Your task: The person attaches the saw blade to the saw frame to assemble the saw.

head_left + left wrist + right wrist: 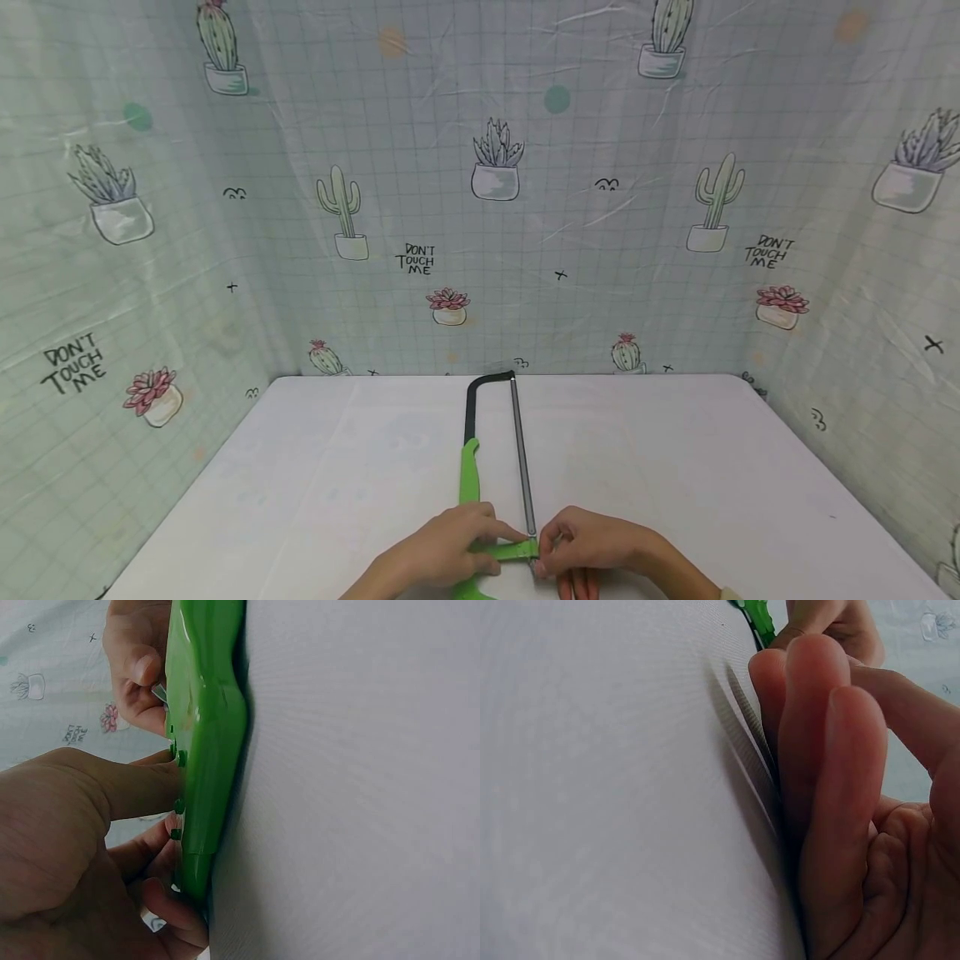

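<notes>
A hacksaw point(469, 475) with a green handle and black front frame lies on the white table, its grey blade point(522, 458) along the right side. My left hand point(453, 542) grips the saw's green lower arm between thumb and fingers, the index fingertip close to the blade's near end. With thumb and index finger, my right hand point(592, 542) pinches the small metal wing nut point(159, 691) at that end. The fingers mostly cover the nut, so its exact shape is hard to tell. In the right wrist view, the other right fingers point(847, 795) extend along the tabletop.
The white table point(337, 467) extends to both sides of the saw and away to its back edge. A cactus-print cloth point(555, 225) hangs behind and along both sides.
</notes>
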Motion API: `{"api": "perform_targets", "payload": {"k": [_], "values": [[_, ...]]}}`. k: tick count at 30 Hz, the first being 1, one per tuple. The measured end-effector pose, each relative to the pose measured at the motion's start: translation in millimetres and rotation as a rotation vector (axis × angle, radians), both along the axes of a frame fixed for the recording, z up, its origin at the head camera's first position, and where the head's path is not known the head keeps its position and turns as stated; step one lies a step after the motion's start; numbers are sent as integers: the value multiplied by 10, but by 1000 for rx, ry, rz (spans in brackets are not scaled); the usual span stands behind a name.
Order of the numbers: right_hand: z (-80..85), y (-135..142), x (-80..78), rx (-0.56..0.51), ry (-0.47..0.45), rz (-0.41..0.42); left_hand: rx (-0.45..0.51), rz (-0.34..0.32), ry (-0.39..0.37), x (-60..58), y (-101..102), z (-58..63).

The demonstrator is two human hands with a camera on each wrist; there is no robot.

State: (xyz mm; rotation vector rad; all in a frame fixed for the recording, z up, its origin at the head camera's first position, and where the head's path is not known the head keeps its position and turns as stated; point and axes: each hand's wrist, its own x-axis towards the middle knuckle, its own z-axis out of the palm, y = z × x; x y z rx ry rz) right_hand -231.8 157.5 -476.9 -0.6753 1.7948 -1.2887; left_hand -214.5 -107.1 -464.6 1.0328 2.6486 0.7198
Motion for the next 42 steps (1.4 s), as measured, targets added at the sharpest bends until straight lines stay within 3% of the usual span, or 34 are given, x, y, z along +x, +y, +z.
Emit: {"api": "perform_targets", "payload": {"k": [16, 42], "values": [[-10, -14, 24, 26, 29, -53, 7, 7, -2, 10, -1, -20], [7, 4, 20, 36, 17, -40, -4, 22, -2, 29, -3, 3]]}}
